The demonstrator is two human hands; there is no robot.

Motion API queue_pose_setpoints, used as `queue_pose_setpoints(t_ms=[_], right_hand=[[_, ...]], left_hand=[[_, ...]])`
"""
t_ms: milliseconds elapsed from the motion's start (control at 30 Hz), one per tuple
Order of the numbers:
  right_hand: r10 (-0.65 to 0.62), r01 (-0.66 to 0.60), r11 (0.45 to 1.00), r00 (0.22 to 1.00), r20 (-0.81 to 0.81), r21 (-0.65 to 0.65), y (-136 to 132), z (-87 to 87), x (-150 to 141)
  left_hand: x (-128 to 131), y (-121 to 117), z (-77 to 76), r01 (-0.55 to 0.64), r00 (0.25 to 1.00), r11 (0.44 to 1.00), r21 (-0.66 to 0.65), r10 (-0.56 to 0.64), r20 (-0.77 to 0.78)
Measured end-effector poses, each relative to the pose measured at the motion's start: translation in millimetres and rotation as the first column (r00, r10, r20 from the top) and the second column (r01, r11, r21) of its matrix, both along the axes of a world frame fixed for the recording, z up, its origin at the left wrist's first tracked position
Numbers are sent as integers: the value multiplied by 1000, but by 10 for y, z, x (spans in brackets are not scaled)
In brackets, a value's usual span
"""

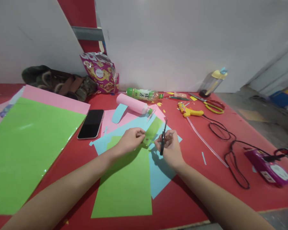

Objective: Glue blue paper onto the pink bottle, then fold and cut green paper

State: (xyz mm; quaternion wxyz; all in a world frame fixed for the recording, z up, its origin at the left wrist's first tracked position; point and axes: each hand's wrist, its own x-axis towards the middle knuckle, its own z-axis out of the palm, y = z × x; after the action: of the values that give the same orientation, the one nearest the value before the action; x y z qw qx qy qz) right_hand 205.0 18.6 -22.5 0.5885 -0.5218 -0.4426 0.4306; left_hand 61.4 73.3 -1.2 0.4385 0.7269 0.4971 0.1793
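Green paper strip (155, 127) is pinched between the thumb and fingers of the left hand (132, 139), held just above the papers near the middle of the table. That hand comes in from the lower left, its forearm slanting forward and its wrist nearly straight. The right hand (171, 149) grasps black scissors (162, 142) with curled fingers, blades pointing up and away from the person, beside the strip's right edge. Its forearm slants in from the lower right; whether its fingertips touch the strip is hard to tell.

Beneath the hands, a green sheet (126, 191) overlaps blue paper (159, 180) on the red table (182, 204). Just beyond lie a pink-wrapped bottle (132, 103) and a green-labelled bottle (142, 94), both on their sides. A phone (91, 124) rests left of the papers, next to a large green sheet in glossy wrapping (36, 153). To the right are a yellow glue gun (190, 111), scissors with red and yellow handles (214, 106) and a magenta power block (270, 167). Along the back stand a snack bag (100, 75) and a clear cup with a yellow lid (212, 83), against a pale wall (182, 41). Grey floor (251, 110) shows past the table's right edge.
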Motion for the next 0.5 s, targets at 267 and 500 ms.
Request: queue_pose_setpoints(t_ms=[267, 500], right_hand=[[39, -39, 999, 998, 42, -11, -68, 9, -56], [42, -42, 999, 991, 125, -2, -61, -63, -36]], left_hand=[[-30, -309, -18, -91, 973, 978, -190, 128, 191], [-41, -334, 20, -46, 950, 972, -232, 114, 290]])
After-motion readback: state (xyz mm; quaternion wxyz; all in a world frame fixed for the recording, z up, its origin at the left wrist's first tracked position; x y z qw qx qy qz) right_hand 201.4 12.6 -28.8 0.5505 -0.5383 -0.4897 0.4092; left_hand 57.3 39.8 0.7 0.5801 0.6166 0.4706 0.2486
